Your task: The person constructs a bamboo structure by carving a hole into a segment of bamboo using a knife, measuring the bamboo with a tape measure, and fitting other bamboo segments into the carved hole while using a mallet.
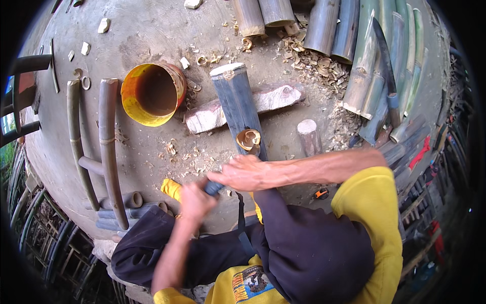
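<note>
A grey-blue bamboo section slopes down toward me, its far end resting across a rough wooden block. Curled shavings sit at its near end, right by my hands. My left hand, slightly blurred, is closed round a tool with a dark blue handle. Just ahead, my right hand is closed over the same tool, close to the bamboo's near end. The tool's working end is mostly hidden by my fingers, so its kind is unclear.
A yellow bucket of brownish liquid stands left of the block. Further left are joined bamboo poles. A short log and an orange-black tape measure lie right. A long curved knife rests on bamboo lengths, near a shavings heap.
</note>
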A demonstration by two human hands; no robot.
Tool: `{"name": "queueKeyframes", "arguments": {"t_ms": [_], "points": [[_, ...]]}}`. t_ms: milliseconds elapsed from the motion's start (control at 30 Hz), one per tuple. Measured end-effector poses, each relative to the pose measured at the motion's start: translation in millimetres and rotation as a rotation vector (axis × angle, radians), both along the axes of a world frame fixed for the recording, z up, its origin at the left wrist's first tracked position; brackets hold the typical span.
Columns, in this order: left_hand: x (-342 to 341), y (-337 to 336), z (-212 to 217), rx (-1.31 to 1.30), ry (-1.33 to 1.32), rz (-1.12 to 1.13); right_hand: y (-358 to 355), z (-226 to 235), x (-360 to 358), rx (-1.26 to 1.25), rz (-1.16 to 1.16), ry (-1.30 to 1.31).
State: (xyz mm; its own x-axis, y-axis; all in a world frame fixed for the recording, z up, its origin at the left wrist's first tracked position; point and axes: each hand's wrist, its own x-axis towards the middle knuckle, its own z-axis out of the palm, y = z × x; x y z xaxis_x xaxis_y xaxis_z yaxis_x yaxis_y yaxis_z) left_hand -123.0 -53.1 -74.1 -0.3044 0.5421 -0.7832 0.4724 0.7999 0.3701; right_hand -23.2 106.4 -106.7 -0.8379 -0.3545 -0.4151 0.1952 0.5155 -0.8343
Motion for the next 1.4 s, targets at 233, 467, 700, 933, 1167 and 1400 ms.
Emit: {"name": "queueKeyframes", "arguments": {"t_ms": [233, 467, 700, 933, 1167, 1400], "points": [[131, -11, -3, 0.076, -0.032, 0.646, 14, 3, 18, 0.041, 0.411, 0.165], [2, -6, 2, 0.203, 0.052, 0.291, -3, -6, -20, 0.154, -0.102, 0.287], [-100, 150, 38, 0.264, 0.306, -0.818, 13, -2, -26, -0.011, -0.994, 0.300], [-13, 0, -16, 0.282, 0.174, 0.132, 11, 8, -33, 0.170, 0.001, -0.079], [-90, 96, 29, 0.294, 0.291, -0.477, 16, 2, -28, -0.045, -0.710, 0.195], [-124, 106, 0, 0.222, 0.083, -0.852, -17, -7, -27, -0.177, -0.881, 0.129]]}}
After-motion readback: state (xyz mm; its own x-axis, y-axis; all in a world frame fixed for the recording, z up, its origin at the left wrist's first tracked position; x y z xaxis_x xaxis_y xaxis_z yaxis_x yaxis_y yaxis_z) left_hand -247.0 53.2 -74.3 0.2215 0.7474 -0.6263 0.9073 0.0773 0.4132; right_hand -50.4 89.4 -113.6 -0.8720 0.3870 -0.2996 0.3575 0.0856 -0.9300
